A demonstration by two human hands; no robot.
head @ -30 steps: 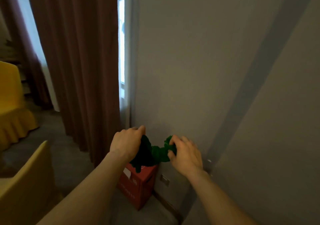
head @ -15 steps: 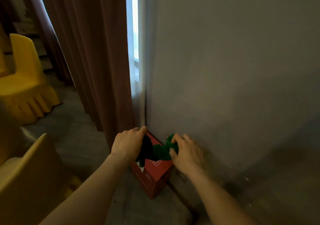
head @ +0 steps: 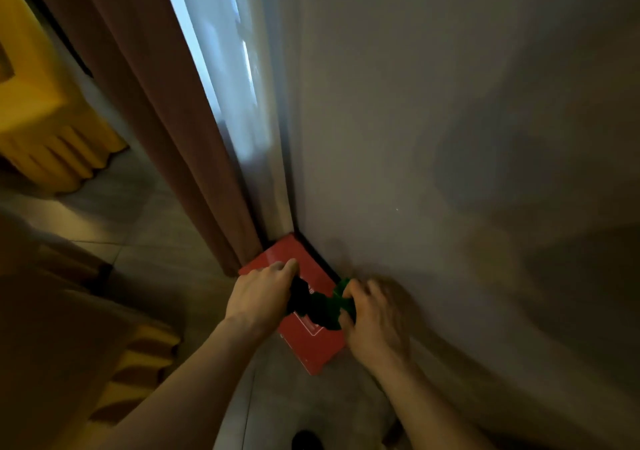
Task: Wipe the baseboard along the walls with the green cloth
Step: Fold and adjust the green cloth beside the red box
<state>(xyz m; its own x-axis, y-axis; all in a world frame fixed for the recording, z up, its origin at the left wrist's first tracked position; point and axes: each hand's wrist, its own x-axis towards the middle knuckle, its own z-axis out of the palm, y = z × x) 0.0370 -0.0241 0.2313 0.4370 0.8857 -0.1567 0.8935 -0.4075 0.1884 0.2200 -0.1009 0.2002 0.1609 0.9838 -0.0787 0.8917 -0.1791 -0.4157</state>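
- Green cloth (head: 332, 306): bunched and stretched between both hands, held in the air above a red box (head: 304, 342); much of it reads near black in the dim light, green only at the end by the wall.
- Left hand (head: 258, 297): closed on the darker end of the cloth, knuckles up, over the box's top face.
- Right hand (head: 375, 325): fingers curled around the green end, close to the grey wall (head: 450, 138); blurred, so whether it touches the wall cannot be told.
- Baseboard (head: 317, 254): visible only as a dark strip at the foot of the wall, running from the corner behind the box. The box stands against it and covers part of its length; the stretch nearer the camera is hidden by the right forearm and shadow.
- Surroundings: brown curtain (head: 156, 103) hanging to the floor at the corner, yellow chair cover (head: 45, 113) well apart at left.
- Progress, as judged: the cloth is not on the baseboard, and no wiped section can be distinguished. The wiping appears not yet under way at this spot.
- Remaining, as judged: bring the cloth down to the strip, deal with the box obstruction, then work along the walls.
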